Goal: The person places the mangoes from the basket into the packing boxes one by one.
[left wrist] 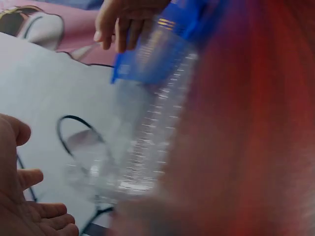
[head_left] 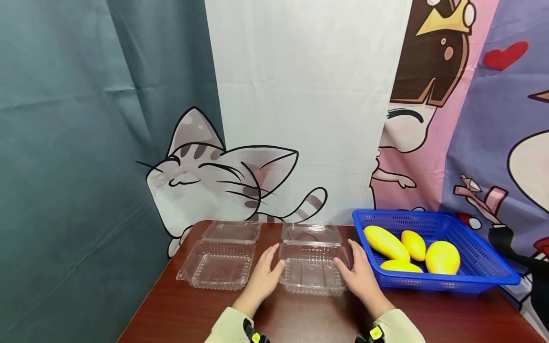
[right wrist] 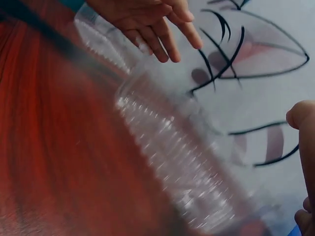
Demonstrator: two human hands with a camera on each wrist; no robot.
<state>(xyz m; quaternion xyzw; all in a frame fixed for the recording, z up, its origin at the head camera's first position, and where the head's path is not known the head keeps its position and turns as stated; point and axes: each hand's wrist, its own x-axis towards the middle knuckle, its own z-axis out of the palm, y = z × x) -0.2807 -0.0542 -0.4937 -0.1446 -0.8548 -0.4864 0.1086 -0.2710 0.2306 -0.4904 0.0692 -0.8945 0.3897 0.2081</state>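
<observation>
Two clear plastic clamshell boxes stand side by side with lids folded back. My left hand (head_left: pixel 264 275) has its fingers extended at the left side of the right-hand clamshell box (head_left: pixel 313 274), between it and the left-hand clamshell box (head_left: pixel 220 267). On the box's other side is my right hand (head_left: pixel 358 275), fingers spread, thumb over the rim. Both palms face inward and neither hand grips anything. In the left wrist view the box's ribbed wall (left wrist: pixel 152 128) lies beyond the left hand (left wrist: pixel 29 196). The right wrist view shows the same box (right wrist: pixel 172 157), blurred.
At the right, a blue plastic basket (head_left: pixel 484 267) holds several yellow mango-like fruits (head_left: pixel 442 257). The reddish-brown wooden table (head_left: pixel 300 319) carries everything. A curtain with cartoon prints (head_left: pixel 300 109) hangs right behind the table's back edge.
</observation>
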